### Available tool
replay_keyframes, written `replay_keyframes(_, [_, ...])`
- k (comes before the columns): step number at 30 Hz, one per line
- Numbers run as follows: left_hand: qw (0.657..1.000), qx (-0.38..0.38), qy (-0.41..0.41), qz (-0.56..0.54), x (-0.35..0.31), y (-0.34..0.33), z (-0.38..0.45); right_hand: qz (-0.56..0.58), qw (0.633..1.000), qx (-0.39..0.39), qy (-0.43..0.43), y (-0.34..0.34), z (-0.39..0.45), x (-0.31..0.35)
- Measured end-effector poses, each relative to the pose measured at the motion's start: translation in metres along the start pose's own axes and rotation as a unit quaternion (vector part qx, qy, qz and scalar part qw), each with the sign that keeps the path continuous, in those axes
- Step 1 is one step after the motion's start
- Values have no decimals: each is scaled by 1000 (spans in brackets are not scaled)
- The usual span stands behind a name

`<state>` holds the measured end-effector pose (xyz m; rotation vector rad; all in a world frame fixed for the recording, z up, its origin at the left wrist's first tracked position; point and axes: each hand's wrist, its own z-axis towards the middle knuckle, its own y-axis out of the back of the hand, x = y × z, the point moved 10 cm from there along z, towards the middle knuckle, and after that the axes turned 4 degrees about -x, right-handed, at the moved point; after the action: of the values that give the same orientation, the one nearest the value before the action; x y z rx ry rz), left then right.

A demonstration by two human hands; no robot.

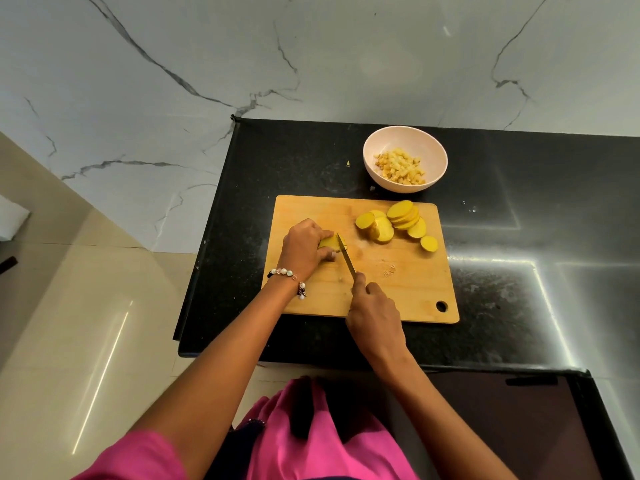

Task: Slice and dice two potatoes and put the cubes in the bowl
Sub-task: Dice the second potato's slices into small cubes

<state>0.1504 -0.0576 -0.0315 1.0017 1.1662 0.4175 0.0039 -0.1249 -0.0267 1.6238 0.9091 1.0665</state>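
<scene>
On the wooden cutting board (408, 292), my left hand (304, 247) curls over a yellow potato piece (329, 242) and holds it down. My right hand (375, 313) grips the handle of a knife (346, 256), whose blade rests against the right side of that piece. Several round potato slices (398, 221) lie in a heap at the board's far right. A pale pink bowl (377, 147) behind the board holds several potato cubes (400, 167).
The board lies on a black stone counter (519, 237) whose left edge drops to a tiled floor. A marble wall rises behind the bowl. A tiny potato scrap (348, 163) lies on the counter left of the bowl. Small crumbs (389, 270) dot the board.
</scene>
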Motion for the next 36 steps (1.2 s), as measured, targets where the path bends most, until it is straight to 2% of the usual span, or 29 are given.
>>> replay_keyframes(7, [1000, -6, 19, -3, 5, 3, -1, 31, 999, -14, 8, 8, 21, 12])
replay_keyframes(15, [999, -20, 37, -3, 8, 4, 1, 0, 999, -41, 29, 11, 31, 27])
replay_keyframes(20, [998, -42, 38, -23, 8, 6, -2, -18, 999, 7, 32, 1, -1, 18])
replay_keyframes(23, [998, -42, 38, -28, 8, 7, -3, 11, 1000, 23, 11, 10, -7, 13])
replay_keyframes(28, [999, -19, 42, -19, 11, 7, -5, 25, 999, -21, 16, 31, 12, 21])
replay_keyframes(36, [997, -40, 56, -22, 12, 11, -6, -2, 998, -41, 39, 18, 28, 37])
